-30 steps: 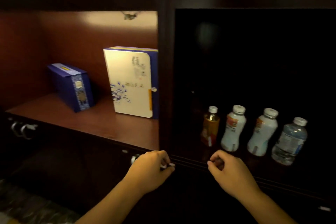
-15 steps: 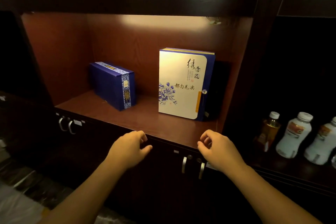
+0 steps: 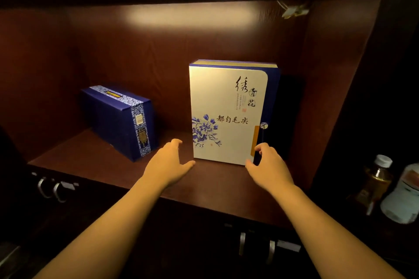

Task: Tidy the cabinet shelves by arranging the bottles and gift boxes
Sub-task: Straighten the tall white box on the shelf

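Presently, head view: left hand (image 3: 169, 165) and right hand (image 3: 268, 166) are spread open and empty, flanking the base of the upright white gift box (image 3: 226, 113) on the lit shelf (image 3: 108, 165). Blue gift box (image 3: 120, 122) sits askew, bottles (image 3: 376, 186) stand next compartment; arranging judged barely begun.

Cream-white front on the tall gift box (image 3: 226, 115) right of centre, with black brush lettering, a blue flower sprig at lower left, an orange strip and a deep blue border down the right edge. Dark blue on the smaller box (image 3: 118, 120) left of centre, banded with a blue-and-white floral strip and gold labels. Reddish-brown wood on the shelf (image 3: 95, 165). Amber bottle (image 3: 374, 181) with white cap at right edge; white bottle (image 3: 403, 197) beside.
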Demonstrator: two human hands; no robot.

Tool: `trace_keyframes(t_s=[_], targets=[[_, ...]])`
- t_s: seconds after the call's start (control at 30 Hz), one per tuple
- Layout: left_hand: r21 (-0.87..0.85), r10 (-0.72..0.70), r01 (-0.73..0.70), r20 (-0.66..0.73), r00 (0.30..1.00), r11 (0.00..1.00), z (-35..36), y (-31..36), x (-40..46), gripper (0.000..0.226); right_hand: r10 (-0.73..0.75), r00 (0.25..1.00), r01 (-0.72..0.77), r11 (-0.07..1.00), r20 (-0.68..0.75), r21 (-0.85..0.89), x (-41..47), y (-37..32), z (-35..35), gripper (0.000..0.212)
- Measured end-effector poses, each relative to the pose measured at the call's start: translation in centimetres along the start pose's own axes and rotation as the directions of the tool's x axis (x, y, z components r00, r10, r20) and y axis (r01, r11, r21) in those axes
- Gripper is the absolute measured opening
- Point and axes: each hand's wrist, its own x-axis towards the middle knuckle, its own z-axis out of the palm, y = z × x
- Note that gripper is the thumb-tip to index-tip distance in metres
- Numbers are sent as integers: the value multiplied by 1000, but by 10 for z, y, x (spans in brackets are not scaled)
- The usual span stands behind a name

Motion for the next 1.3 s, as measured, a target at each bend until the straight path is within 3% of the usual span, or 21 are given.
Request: trace_keyframes(t_s=[0.1,0.23,0.47,0.57,0.67,0.93,1.3], targets=[[-9,-8,8,8,1000,1000,8,-1,51,88,87,995,-84,995,-49,60,43,1,12,59],[-32,-15,15,6,1000,999,13,-6,106,100,202,976,-190,972,-80,141,84,1,22,93],[-237,-46,63,78,996,969,27,-9,174,130,343,907,-249,905,-243,345,128,11,20,104],[-416,-2,64,149,989,907,40,-11,194,135,344,923,-246,873,-172,421,138,12,22,111],[-537,83,43,209,974,842,52,-12,209,123,343,937,-263,817,-65,514,145,11,24,120],[-633,190,-42,167,968,773,70,-14,221,97,367,918,-186,732,-149,655,148,8,37,84],[-614,217,-76,159,963,786,71,-19,210,92,338,921,-146,761,-195,633,129,12,40,82]])
